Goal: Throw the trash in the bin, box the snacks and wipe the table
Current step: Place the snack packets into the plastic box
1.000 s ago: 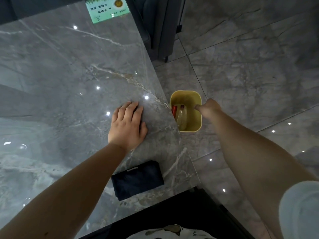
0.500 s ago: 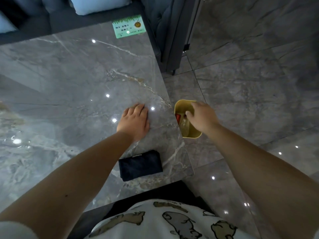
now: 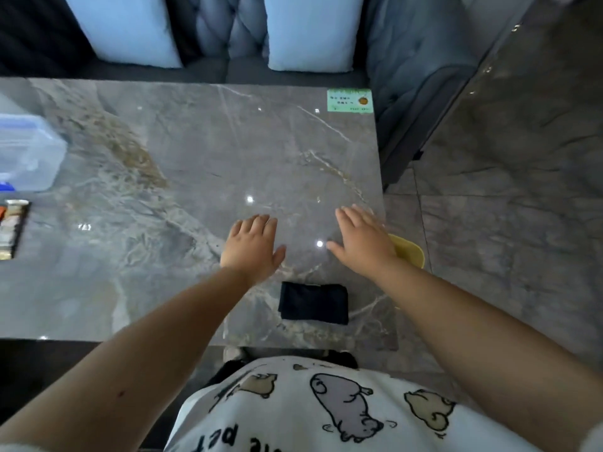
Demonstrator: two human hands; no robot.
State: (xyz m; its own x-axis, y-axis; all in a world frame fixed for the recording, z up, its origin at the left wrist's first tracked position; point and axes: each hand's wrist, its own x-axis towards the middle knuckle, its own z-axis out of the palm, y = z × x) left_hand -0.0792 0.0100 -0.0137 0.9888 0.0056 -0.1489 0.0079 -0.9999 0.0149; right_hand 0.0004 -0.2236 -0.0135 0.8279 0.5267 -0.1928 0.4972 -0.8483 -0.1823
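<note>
On the table (image 3: 195, 151), both hands' fingers spread, empty, dark cloth (image 3: 314, 302) just behind them.

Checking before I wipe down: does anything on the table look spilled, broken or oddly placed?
Nothing stands out. The folded dark cloth lies flat near the front edge of the grey marble table, with no visible spills; both hands are empty.
</note>
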